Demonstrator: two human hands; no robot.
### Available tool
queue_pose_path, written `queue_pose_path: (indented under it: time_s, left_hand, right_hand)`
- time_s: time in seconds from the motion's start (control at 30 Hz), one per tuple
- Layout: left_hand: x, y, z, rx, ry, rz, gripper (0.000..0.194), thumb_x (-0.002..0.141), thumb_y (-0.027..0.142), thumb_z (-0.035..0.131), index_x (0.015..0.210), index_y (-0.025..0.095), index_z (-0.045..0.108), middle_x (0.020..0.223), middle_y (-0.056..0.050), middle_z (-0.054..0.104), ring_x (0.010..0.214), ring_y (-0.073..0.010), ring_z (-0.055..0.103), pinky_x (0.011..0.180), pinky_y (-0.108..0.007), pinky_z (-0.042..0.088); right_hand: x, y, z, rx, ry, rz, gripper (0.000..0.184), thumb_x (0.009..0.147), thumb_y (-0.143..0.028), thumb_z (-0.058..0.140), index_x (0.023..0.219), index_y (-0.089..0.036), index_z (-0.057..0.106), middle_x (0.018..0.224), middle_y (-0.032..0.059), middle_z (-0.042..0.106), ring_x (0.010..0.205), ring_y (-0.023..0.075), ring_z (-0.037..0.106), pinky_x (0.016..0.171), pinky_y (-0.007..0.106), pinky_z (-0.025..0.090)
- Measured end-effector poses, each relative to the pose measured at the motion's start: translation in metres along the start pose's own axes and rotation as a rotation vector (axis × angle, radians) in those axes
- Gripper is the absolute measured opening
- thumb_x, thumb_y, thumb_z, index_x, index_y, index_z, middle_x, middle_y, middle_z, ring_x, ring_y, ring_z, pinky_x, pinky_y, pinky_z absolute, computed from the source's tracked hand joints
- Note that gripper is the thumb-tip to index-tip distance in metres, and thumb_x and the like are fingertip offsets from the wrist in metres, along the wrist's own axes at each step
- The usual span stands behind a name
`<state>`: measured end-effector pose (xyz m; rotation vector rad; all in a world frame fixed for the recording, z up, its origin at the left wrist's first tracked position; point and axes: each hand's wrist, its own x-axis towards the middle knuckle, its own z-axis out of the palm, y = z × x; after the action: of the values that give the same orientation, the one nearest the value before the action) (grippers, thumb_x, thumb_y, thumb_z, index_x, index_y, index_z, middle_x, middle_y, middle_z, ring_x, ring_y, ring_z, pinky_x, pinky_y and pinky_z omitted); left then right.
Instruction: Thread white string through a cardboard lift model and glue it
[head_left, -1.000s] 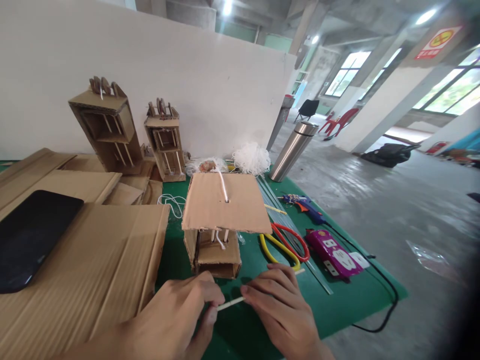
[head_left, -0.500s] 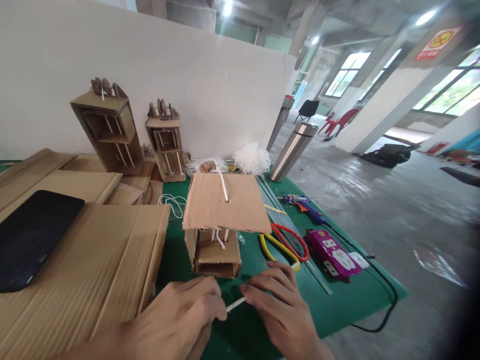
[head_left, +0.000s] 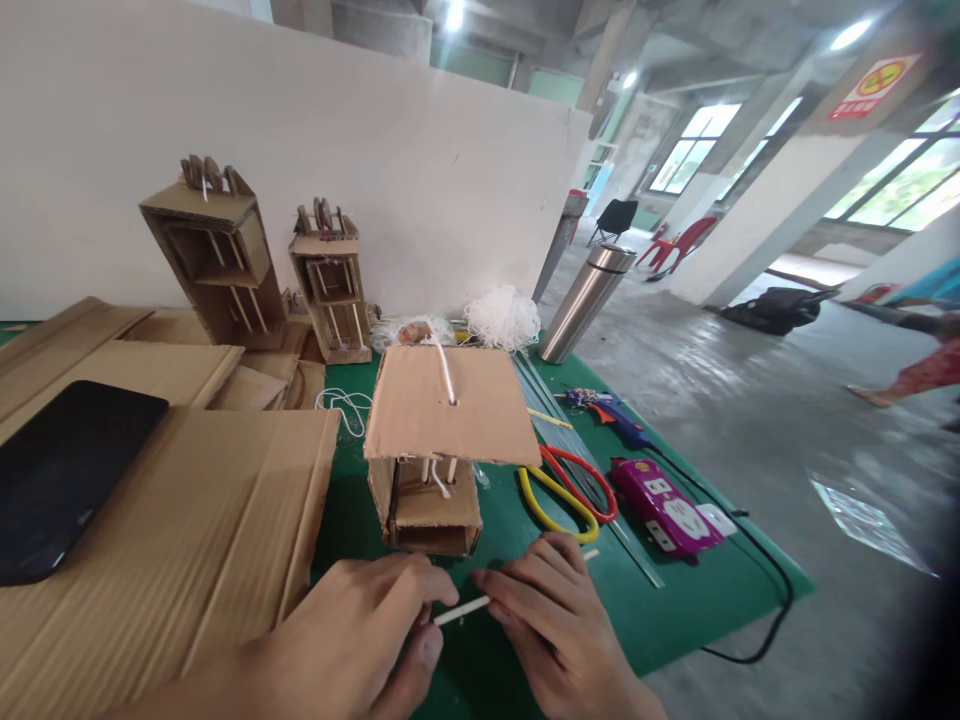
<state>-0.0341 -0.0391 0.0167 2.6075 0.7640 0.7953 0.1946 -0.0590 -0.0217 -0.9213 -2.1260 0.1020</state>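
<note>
Right hand (head_left: 559,618) pinches the thin stick (head_left: 463,610), probably steadying it for left hand (head_left: 367,628) at its end (can't tell if gripping), cardboard box (head_left: 450,425) just beyond both.

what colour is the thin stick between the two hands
The thin stick is a pale cream; the head view shows it best.

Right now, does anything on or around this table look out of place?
A clear plastic sheet lies on the floor right of the table, like dropped litter. The cardboard panel atop the small box overhangs to the right, so it looks off-centre, perhaps intentionally.
</note>
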Motion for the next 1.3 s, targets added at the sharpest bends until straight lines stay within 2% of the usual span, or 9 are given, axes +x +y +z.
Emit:
queue_pose_path:
  time_s: [0.1,0.23,0.3,0.47,0.63,0.87,1.07,1.2,1.3]
  left_hand:
    - [-0.001,0.0,0.001,-0.022,-0.04,-0.027,0.025,0.087,0.016,0.053,0.111,0.022,0.051,0.096,-0.001,0.072,0.08,-0.0183,0.07,0.07,-0.027,0.054]
    - [-0.001,-0.005,0.008,-0.002,-0.075,-0.057,0.011,0.088,0.026,0.062,0.098,0.022,0.06,0.086,0.001,0.07,0.073,-0.0177,0.068,0.064,-0.026,0.052]
    - [-0.001,-0.007,0.012,0.024,-0.064,-0.05,0.006,0.092,0.026,0.059,0.089,0.021,0.061,0.078,0.001,0.067,0.067,-0.0167,0.065,0.059,-0.025,0.048]
    - [0.001,-0.008,0.015,0.023,-0.044,-0.045,0.016,0.095,0.02,0.053,0.08,0.02,0.059,0.071,0.002,0.065,0.062,-0.015,0.062,0.057,-0.025,0.044]
    - [0.002,-0.005,0.01,0.001,-0.018,-0.084,0.015,0.089,0.014,0.051,0.076,0.02,0.053,0.068,0.002,0.062,0.057,-0.0131,0.059,0.052,-0.024,0.04]
    - [0.003,-0.004,0.005,-0.003,0.004,-0.132,0.011,0.084,0.014,0.051,0.074,0.02,0.05,0.066,0.004,0.06,0.054,-0.0115,0.057,0.05,-0.023,0.038]
    - [0.005,-0.002,0.006,0.032,0.002,-0.089,0.017,0.079,0.011,0.048,0.065,0.021,0.043,0.06,0.004,0.055,0.053,-0.0109,0.054,0.049,-0.023,0.036]
    - [0.004,0.0,0.005,0.041,0.062,-0.121,0.012,0.079,0.013,0.054,0.074,0.022,0.047,0.064,0.006,0.058,0.053,-0.0117,0.057,0.047,-0.023,0.038]
    - [0.001,-0.002,0.007,0.018,0.131,-0.136,0.01,0.085,0.014,0.054,0.088,0.023,0.049,0.072,0.006,0.064,0.059,-0.012,0.064,0.052,-0.022,0.045]
  right_hand:
    - [0.001,-0.001,0.001,-0.022,-0.002,0.0,0.021,0.094,-0.006,0.05,0.103,-0.017,0.065,0.073,0.0023,0.065,0.065,0.0161,0.052,0.068,0.035,0.037]
    - [0.004,-0.002,0.002,-0.038,0.023,-0.031,0.017,0.096,-0.009,0.051,0.098,-0.016,0.066,0.07,0.0015,0.065,0.063,0.0159,0.05,0.067,0.034,0.038]
    - [0.006,-0.002,0.003,-0.031,0.023,-0.058,0.016,0.097,-0.01,0.052,0.1,-0.016,0.067,0.069,0.0013,0.065,0.062,0.0155,0.048,0.065,0.033,0.039]
    - [0.005,0.0,0.004,-0.019,0.033,-0.076,0.014,0.098,-0.011,0.053,0.102,-0.016,0.066,0.072,0.0025,0.067,0.064,0.0151,0.048,0.064,0.032,0.04]
    - [-0.002,0.003,0.005,-0.018,0.089,-0.018,0.02,0.094,-0.003,0.053,0.103,-0.016,0.064,0.081,0.0049,0.069,0.069,0.0162,0.055,0.066,0.033,0.044]
    - [-0.001,0.002,0.004,0.006,0.124,0.002,0.02,0.088,0.001,0.056,0.096,-0.016,0.064,0.078,0.0041,0.068,0.068,0.0157,0.057,0.066,0.032,0.045]
    - [-0.005,0.004,0.005,0.0,0.157,0.05,0.021,0.088,0.002,0.056,0.097,-0.016,0.062,0.082,0.0044,0.068,0.073,0.0163,0.059,0.068,0.031,0.048]
    - [-0.005,0.005,0.005,-0.02,0.141,0.041,0.021,0.089,0.002,0.056,0.099,-0.016,0.061,0.082,0.0049,0.068,0.073,0.0161,0.058,0.067,0.03,0.048]
    - [-0.005,0.004,0.006,-0.029,0.12,0.022,0.021,0.089,0.001,0.055,0.098,-0.016,0.062,0.08,0.005,0.067,0.07,0.0161,0.057,0.065,0.031,0.047]
